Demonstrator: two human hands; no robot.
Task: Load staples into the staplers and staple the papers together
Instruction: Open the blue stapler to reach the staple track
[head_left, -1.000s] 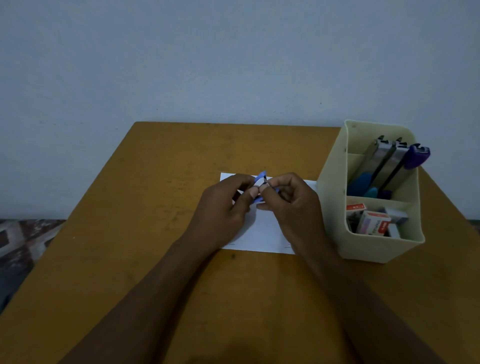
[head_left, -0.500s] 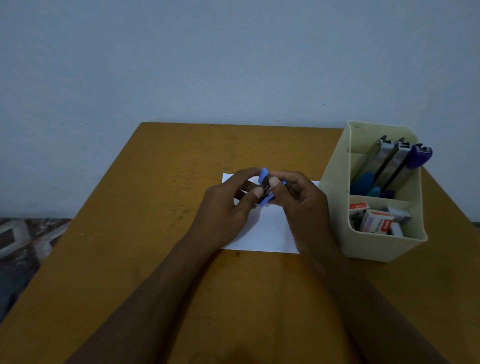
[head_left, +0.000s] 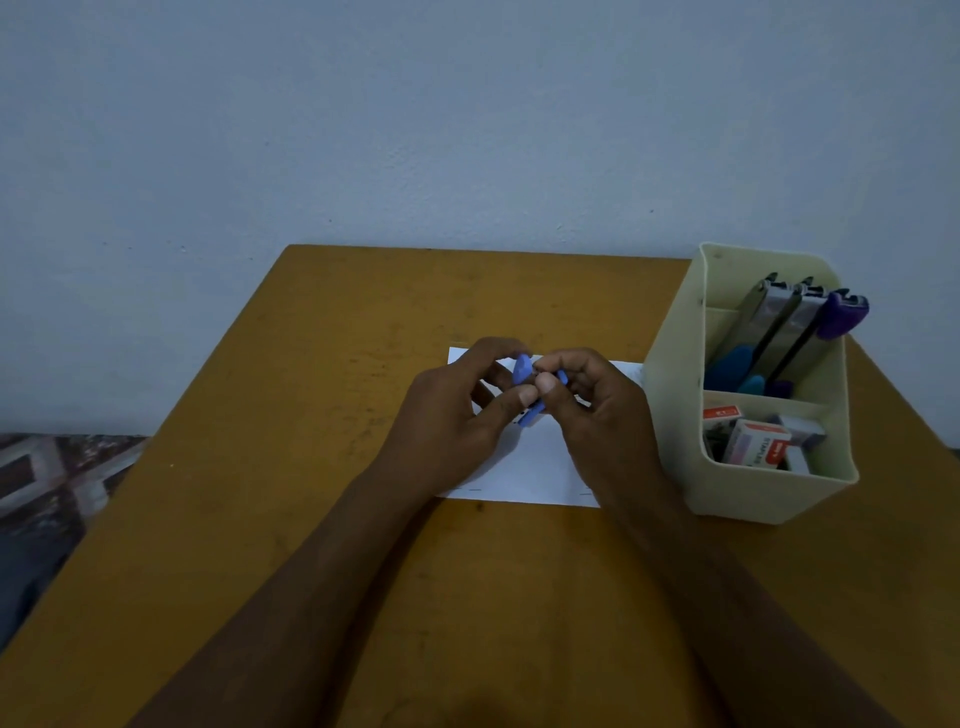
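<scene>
Near the centre of the frame, a small blue stapler (head_left: 522, 370) is being pinched between the curled fingers (head_left: 525, 397) of both hands, with the two thumb tips being pressed side by side against it. Its rounded blue top is showing above the thumbs and a blue edge is showing below them. The middle is being hidden by the fingers, so whether it is open cannot be told. It is being gripped from the left by the left hand (head_left: 457, 415) and from the right by the right hand (head_left: 602, 415), over a white sheet of paper (head_left: 524, 470) that is lying flat on the brown table (head_left: 311, 415). At the right of the frame, just beside the paper, a cream bin (head_left: 753, 493) is standing on the table. More staplers (head_left: 769, 325) are being kept leaning in its upper compartment, and staple boxes (head_left: 756, 441) in its lower one.
</scene>
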